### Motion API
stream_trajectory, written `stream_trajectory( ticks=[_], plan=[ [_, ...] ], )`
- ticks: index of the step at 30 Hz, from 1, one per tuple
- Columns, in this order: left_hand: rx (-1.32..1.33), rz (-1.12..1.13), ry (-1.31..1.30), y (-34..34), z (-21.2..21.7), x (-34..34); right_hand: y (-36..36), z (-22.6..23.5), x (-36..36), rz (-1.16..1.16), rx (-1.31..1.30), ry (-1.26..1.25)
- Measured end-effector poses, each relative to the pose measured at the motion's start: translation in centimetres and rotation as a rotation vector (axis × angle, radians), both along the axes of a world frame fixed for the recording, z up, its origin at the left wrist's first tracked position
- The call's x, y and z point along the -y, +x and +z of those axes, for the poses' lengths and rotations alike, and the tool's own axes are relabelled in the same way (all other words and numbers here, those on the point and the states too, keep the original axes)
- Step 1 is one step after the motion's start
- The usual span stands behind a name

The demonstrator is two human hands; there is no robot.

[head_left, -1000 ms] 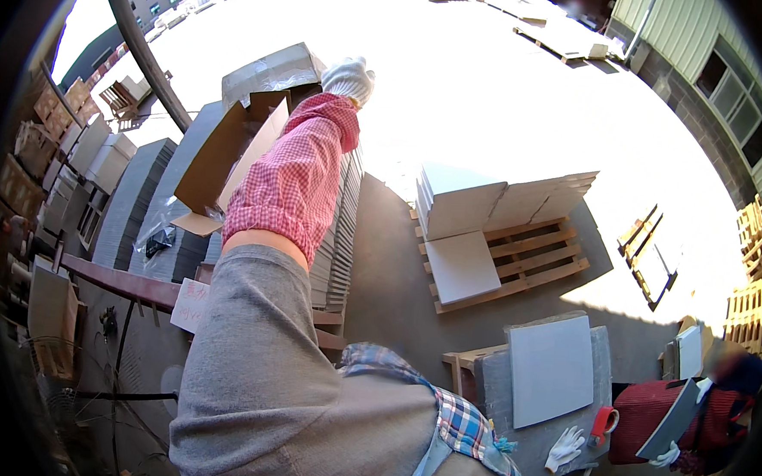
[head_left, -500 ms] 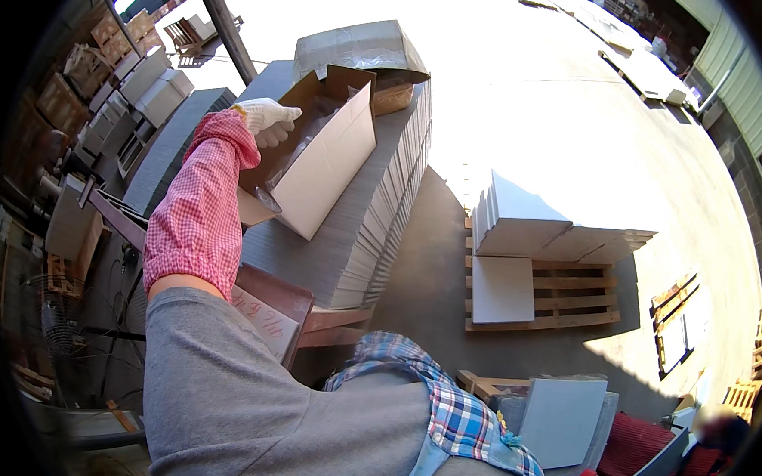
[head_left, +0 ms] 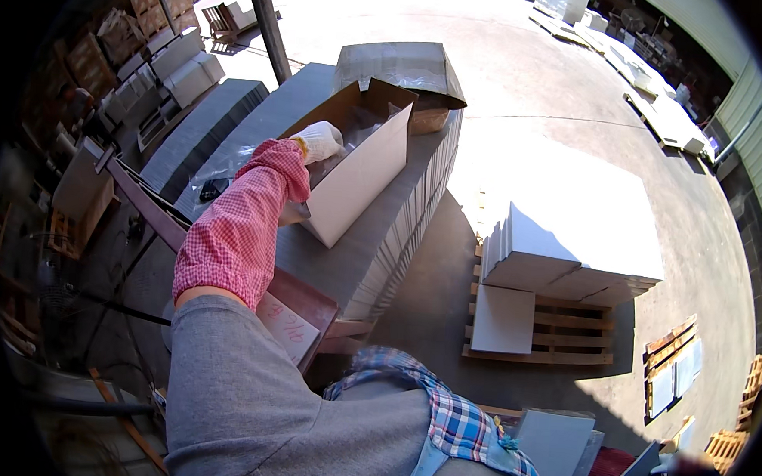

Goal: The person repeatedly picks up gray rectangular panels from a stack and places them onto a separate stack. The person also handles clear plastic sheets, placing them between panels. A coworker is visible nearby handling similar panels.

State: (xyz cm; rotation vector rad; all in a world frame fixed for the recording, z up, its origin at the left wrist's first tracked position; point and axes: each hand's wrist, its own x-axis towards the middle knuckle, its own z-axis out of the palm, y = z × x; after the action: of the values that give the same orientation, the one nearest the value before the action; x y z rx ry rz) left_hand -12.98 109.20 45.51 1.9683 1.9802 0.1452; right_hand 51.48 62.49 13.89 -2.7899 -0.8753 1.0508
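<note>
Ctn [head_left: 362,185] on slabs [head_left: 336,274], 2nd ctn [head_left: 394,64] bhnd

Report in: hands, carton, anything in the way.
Gloved left hand at mouth of open carton, grip unclear. Right hand out of view. Clear plastic inside. Another box just beyond.

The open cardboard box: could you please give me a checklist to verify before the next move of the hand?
1. Left hand wears a glove: ok, white.
2. Cardboard box is open at the top: ok, the brown inside shows.
3. Box rests on something: ok, on the stack of grey slabs.
4. Contents are visible: not ok, only some clear plastic shows.
5. Left hand's grip: cannot tell, the fingertips are hidden.
6. Right hand's position: cannot tell, it is out of view.
</note>
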Motion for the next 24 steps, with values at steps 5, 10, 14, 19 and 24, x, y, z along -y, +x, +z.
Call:
stream_trajectory(
  ticks=[5,10,14,19,24],
  plan=[
    [0.233,0.154,0.228,-0.9,2.9,-1.1,-0.3,0.5,-0.7,0.034,0.002,-0.01],
    [0.456,0.284,0.241,0.4,6.9,-2.0,-1.9,1.5,-1.0,0.065,-0.03,-0.023],
    [0.862,0.222,0.238,1.7,9.3,-0.5,-3.0,0.5,-0.3,0.138,-0.056,-0.037],
    [1.077,-0.043,0.105,10.6,12.4,0.3,-5.3,3.0,-2.5,0.45,-0.101,0.16],
    [0.999,-0.369,-0.075,18.6,11.3,1.7,-11.3,24.3,-16.0,0.399,-0.449,0.81]
  ],
)
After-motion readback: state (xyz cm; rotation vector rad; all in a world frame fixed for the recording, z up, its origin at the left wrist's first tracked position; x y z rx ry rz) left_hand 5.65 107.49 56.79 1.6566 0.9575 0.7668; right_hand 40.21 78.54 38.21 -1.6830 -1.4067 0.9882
